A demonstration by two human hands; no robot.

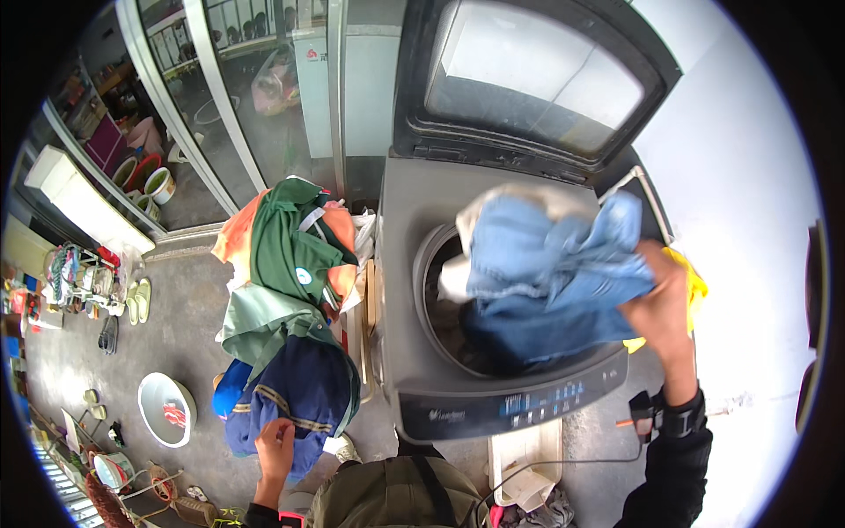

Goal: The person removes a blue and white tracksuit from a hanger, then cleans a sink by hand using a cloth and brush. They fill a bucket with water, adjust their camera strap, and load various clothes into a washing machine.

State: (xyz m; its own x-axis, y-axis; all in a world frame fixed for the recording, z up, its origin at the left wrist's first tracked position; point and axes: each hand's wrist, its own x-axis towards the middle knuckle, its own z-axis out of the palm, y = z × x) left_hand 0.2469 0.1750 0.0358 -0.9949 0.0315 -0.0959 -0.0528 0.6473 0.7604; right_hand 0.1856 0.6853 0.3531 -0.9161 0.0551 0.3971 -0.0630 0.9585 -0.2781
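Observation:
My right hand is closed on a bundle of denim clothes, light blue above and darker blue below, partly blurred. A beige-white cloth shows along the bundle's far side. The bundle hangs over the round tub opening of a grey top-loading washing machine, whose lid stands raised. Most of the tub's inside is hidden. At lower left, my left hand has its fingers curled together in front of a navy garment with gold stripes; whether they pinch its cloth is unclear.
Green garments and orange cloth lie piled left of the machine. A white basin with a red-and-white item stands on the floor. Yellow cloth is beside the machine's right edge. A cable runs from my right wrist. Glass doors stand behind.

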